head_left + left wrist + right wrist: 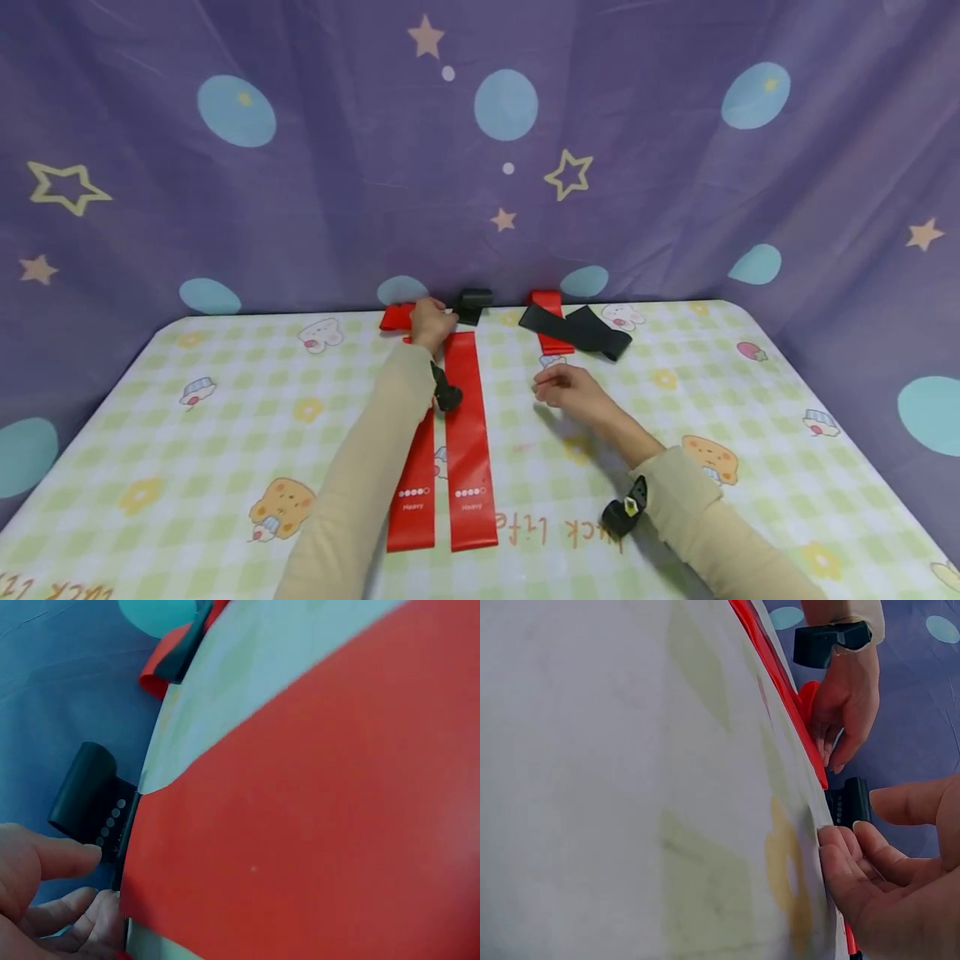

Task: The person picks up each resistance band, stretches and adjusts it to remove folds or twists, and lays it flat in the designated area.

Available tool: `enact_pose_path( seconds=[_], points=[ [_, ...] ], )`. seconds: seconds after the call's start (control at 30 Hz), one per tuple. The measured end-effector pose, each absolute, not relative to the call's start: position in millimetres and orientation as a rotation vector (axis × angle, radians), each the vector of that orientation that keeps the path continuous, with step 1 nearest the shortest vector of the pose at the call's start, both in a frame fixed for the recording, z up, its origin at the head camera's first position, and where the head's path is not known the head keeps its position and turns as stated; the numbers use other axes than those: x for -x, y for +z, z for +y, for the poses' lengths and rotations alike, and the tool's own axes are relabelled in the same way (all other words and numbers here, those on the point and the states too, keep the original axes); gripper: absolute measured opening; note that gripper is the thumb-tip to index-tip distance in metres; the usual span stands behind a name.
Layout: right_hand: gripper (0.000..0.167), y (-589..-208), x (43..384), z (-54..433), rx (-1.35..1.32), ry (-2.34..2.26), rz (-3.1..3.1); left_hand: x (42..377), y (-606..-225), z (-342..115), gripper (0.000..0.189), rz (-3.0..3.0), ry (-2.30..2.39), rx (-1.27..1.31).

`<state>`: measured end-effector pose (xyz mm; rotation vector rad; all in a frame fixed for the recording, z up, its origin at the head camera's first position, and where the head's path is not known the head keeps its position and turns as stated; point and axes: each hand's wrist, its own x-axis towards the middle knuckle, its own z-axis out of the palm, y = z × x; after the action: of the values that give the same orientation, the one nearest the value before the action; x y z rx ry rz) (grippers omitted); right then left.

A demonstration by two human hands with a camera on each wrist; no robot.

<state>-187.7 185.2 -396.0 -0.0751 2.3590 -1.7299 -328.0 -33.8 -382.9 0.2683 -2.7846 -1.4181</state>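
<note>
Left grip (432,323): released, its thumb and fingers are standing apart, between a short red fold (395,317) and the small black band (473,302).
Right grip (573,392): released, its fingers are bending loosely over the bench (750,400).
Long red strips (471,442): both are lying side by side, nearer the left grip.
Crossed black band (600,332): it is lying across a red band (556,343).

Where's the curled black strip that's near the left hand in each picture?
Head: the curled black strip is right in the middle, just right of the left hand.
Left wrist: the strip is at the left side, just above the left hand's thumb.
Right wrist: the strip is right of the middle, between the left hand above and the right hand below.
Shared landmark: the left hand, close to the strip in all three.
</note>
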Motion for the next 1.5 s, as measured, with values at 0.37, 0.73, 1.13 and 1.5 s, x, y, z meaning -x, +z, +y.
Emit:
enact_pose_path(
  seconds=[0.37, 0.73, 1.13, 1.5],
  points=[
    [0.03, -393, 188, 181, 0.009, -1.803, 2.285, 332, -391, -24, 0.024, -2.863, -1.267, -0.325],
    [0.034, -384, 191, 178, 0.015, -1.911, 2.193, 326, -385, -22, 0.023, -2.799, -1.339, -0.343],
    [0.034, -389, 192, 175, -0.035, -2.132, 1.99, 326, -391, -22, 0.035, -2.844, -1.204, -0.111],
    [0.04, -400, 197, 177, -0.054, -2.171, 1.885, 327, -387, -26, 0.03, -2.793, -1.279, -0.134]
  ],
)
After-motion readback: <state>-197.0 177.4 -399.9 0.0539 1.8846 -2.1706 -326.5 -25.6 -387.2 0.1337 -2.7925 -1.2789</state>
